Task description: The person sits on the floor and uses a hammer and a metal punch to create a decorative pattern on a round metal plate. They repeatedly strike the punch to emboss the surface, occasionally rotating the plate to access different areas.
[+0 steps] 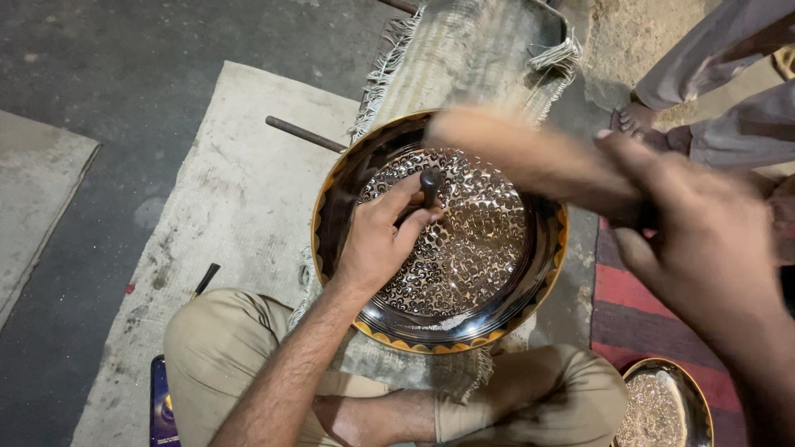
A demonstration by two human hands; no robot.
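The left hand [377, 240] pinches a dark punch [430, 185] upright on the patterned brass plate [447, 248], which lies on the mat before crossed legs; the right hand [704, 240] is clenched around a blurred wooden mallet [522, 153]. It looks mid-chasing; steady punch placement matters.

I look down at a round patterned metal tray [464, 248] lying on a fringed mat [464, 74]. My left hand [381, 236] pinches a dark punch [430, 187] upright on the tray's centre — my right hand [704, 240] grips a blurred wooden mallet [530, 153] raised above it. A second tray [662, 406] sits bottom right.
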